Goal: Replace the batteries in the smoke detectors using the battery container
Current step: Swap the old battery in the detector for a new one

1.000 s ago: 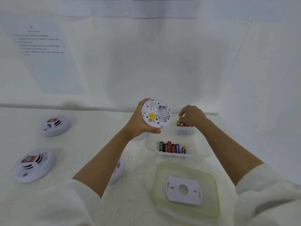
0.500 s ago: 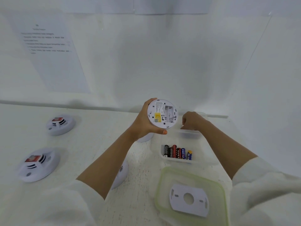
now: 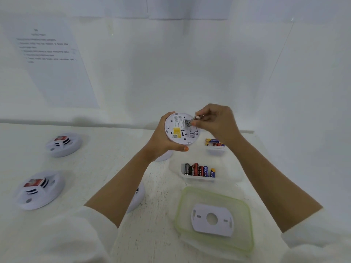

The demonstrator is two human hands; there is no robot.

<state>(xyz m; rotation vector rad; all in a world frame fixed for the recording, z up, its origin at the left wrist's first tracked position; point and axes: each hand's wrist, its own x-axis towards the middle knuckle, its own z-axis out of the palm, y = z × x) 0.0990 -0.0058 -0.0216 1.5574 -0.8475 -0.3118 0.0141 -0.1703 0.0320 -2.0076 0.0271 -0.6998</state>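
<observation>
My left hand (image 3: 161,141) grips a round white smoke detector (image 3: 179,130), tilted so its back with a yellow label and open battery bay faces me. My right hand (image 3: 218,124) pinches a small battery (image 3: 191,121) and holds its end at the bay's upper part. Below stands the clear battery container (image 3: 233,175); one inner tray holds a row of several batteries (image 3: 199,169), and a farther tray (image 3: 215,149) holds more.
Two white smoke detectors (image 3: 63,144) (image 3: 39,189) with red labels lie at the left. Another detector (image 3: 137,196) peeks out under my left forearm. The green-rimmed container lid (image 3: 182,215) lies in front with a white mounting plate (image 3: 211,219) on it. White walls close the back and right.
My right hand has risen from the far battery tray with a battery and come to the detector's back. The left hand keeps the detector held up.
</observation>
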